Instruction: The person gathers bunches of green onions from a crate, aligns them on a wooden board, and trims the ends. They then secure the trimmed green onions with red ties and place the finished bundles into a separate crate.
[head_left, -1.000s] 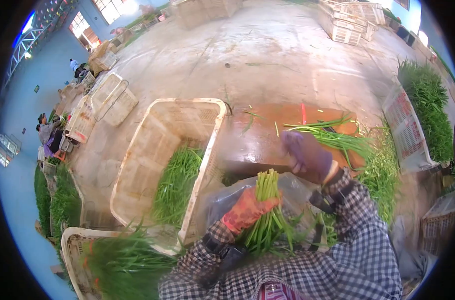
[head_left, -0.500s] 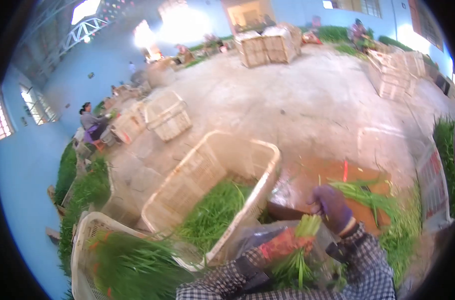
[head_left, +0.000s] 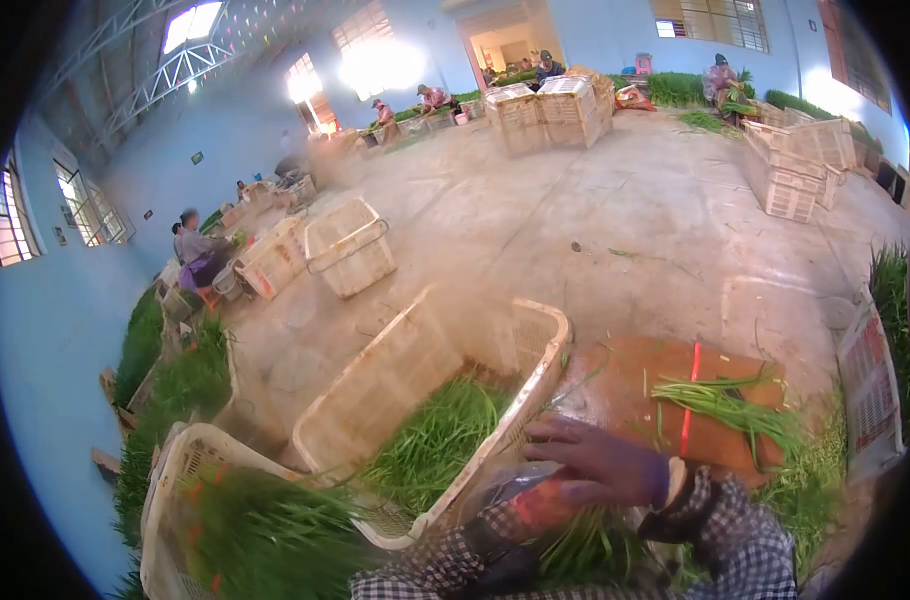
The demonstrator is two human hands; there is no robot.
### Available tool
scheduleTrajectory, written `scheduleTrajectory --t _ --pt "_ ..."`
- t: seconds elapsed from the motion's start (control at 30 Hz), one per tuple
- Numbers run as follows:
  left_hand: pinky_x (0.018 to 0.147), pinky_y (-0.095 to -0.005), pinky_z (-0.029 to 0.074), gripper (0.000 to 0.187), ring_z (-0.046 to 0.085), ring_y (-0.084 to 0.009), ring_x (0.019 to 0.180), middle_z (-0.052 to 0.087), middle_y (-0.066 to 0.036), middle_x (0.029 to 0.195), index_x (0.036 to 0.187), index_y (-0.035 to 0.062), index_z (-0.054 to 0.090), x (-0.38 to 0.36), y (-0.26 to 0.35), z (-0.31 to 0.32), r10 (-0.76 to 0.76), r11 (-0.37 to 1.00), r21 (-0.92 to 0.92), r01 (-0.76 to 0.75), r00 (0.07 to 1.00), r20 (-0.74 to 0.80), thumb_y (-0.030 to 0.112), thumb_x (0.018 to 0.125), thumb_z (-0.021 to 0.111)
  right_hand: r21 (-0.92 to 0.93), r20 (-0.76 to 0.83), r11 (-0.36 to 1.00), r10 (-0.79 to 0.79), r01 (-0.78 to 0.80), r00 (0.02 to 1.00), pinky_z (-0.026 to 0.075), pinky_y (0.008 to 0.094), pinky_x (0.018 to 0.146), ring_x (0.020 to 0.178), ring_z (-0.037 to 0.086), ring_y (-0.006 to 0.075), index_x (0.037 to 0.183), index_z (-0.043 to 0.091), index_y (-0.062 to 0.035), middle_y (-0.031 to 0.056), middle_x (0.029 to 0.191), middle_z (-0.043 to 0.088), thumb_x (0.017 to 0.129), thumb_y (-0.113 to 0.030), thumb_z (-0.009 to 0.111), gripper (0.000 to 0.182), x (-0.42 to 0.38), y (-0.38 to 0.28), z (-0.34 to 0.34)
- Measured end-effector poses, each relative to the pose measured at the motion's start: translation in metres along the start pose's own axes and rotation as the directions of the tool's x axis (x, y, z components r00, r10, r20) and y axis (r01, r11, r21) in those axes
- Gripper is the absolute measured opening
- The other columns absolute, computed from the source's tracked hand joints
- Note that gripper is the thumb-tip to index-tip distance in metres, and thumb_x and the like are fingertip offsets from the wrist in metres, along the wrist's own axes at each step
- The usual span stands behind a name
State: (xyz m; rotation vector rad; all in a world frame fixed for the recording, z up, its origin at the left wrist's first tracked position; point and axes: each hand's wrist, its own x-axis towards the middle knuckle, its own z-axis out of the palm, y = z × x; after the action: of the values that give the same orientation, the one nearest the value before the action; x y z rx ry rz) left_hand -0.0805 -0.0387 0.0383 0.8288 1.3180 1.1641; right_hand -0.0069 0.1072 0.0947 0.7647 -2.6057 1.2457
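Note:
My left hand (head_left: pixel 543 504), in a red patterned glove, is closed around a bunch of green chives (head_left: pixel 597 545); the leaves hang below it. My right hand (head_left: pixel 607 462), in a purple glove, is over the left hand with its fingers stretched out to the left, hiding the cut ends of the bunch. To the right, loose chive stalks (head_left: pixel 725 402) lie on a brown board (head_left: pixel 625 375), across a red band (head_left: pixel 691 410). A plastic crate (head_left: pixel 535 400) with chives inside stands in front left of my hands.
A second crate (head_left: pixel 230 440) heaped with chives is at the lower left. Trimmings (head_left: pixel 815 480) cover the floor at right, beside an upright crate (head_left: pixel 868 385). Farther off are another crate (head_left: pixel 350 250), stacked crates (head_left: pixel 545 115) and several seated people.
My right hand has moved down and left, from beside the stalk ends to over them, and its fingers have straightened. My left hand keeps hold of the bunch. The view has tilted slightly up.

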Motion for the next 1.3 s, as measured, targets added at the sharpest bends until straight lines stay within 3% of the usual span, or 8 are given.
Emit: scheduleTrajectory --t 0.2,0.43,0.6,0.7,0.87,1.03,1.17,1.3 --pt "0.074 -0.0295 0.05 0.031 0.058 -0.0167 0.086 0.061 -0.007 0.096 0.117 0.0019 0.051 -0.009 -0.002 -0.006 0.053 0.999 0.011 -0.052 0.998 -0.046 0.015 0.09 0.056 -0.319 -0.047 0.946 -0.081 0.062 0.996 0.027 0.0455 0.109 0.133 0.031 0.0355 0.134 0.043 -0.005 0.0191 0.142 0.035 0.09 -0.04 0.054 0.057 -0.001 -0.004 0.021" --pt "0.081 -0.0301 0.051 0.029 0.06 -0.0185 0.093 0.064 -0.01 0.099 0.117 -0.0003 0.053 -0.063 0.108 -0.069 0.466 0.867 0.083 -0.492 0.74 -0.485 0.005 0.088 0.055 0.438 -0.572 0.878 0.108 0.191 0.813 0.03 0.0386 0.107 0.13 0.038 0.025 0.134 0.042 -0.002 0.0131 0.139 0.041 0.092 -0.045 0.049 0.061 -0.005 0.0 -0.012" --pt "0.081 -0.0313 0.054 0.016 0.062 -0.0211 0.098 0.065 -0.012 0.105 0.103 0.0004 0.06 -0.079 0.16 -0.144 0.64 0.638 0.731 -0.243 0.696 -0.327 0.003 0.091 0.051 0.506 -0.362 0.839 0.418 -0.201 0.833 0.035 0.0393 0.104 0.12 0.047 0.0253 0.13 0.045 0.0003 0.0146 0.129 0.049 0.092 -0.048 0.046 0.062 -0.042 0.013 -0.009" --pt "0.071 -0.0246 0.047 0.016 0.057 -0.0114 0.079 0.062 -0.005 0.097 0.1 0.004 0.063 -0.098 0.193 -0.139 0.548 0.836 0.464 -0.292 0.447 -0.707 0.016 0.092 0.057 0.693 -0.326 0.7 0.517 -0.171 0.791 0.037 0.0382 0.102 0.118 0.048 0.024 0.127 0.047 0.0005 0.0137 0.128 0.05 0.091 -0.045 0.05 0.058 -0.048 0.011 0.001" --pt "0.072 -0.0254 0.047 0.018 0.058 -0.0114 0.082 0.061 -0.002 0.094 0.105 0.005 0.062 -0.093 0.141 -0.251 0.849 0.459 0.839 -0.293 0.424 -0.317 0.017 0.093 0.056 0.761 -0.22 0.611 0.559 -0.219 0.799 0.037 0.0362 0.1 0.116 0.05 0.023 0.122 0.054 0.0018 0.0154 0.126 0.053 0.094 -0.026 0.046 0.041 -0.058 0.029 0.015" --pt "0.071 -0.0267 0.046 0.012 0.056 -0.0121 0.08 0.062 0.0 0.089 0.099 0.0075 0.063 -0.1 0.125 -0.27 0.751 0.66 0.67 -0.34 0.297 -0.59 0.015 0.091 0.059 0.594 -0.082 0.702 0.54 -0.394 0.838 0.043 0.0319 0.091 0.1 0.056 0.0171 0.119 0.057 0.0021 0.0105 0.11 0.061 0.094 -0.028 0.05 0.04 -0.049 0.035 0.017" --pt "0.071 -0.0275 0.047 0.013 0.057 -0.0131 0.081 0.062 -0.002 0.091 0.099 0.0074 0.062 -0.112 0.107 -0.281 0.871 0.403 0.912 0.07 0.276 -0.406 0.016 0.091 0.059 0.611 0.02 0.704 0.445 -0.363 0.895 0.045 0.0339 0.086 0.097 0.058 0.0198 0.117 0.059 0.0006 0.0131 0.11 0.062 0.095 -0.029 0.045 0.04 -0.039 0.033 0.024" --pt "0.069 -0.0277 0.048 0.014 0.059 -0.0148 0.08 0.065 -0.006 0.092 0.1 0.0052 0.062 -0.117 0.09 -0.262 0.641 0.728 0.681 0.081 0.272 -0.717 0.014 0.091 0.058 0.594 0.067 0.729 0.376 -0.34 0.924 0.045 0.0329 0.086 0.096 0.057 0.0183 0.119 0.057 0.0003 0.0116 0.107 0.062 0.096 -0.03 0.046 0.04 -0.025 0.04 0.022"
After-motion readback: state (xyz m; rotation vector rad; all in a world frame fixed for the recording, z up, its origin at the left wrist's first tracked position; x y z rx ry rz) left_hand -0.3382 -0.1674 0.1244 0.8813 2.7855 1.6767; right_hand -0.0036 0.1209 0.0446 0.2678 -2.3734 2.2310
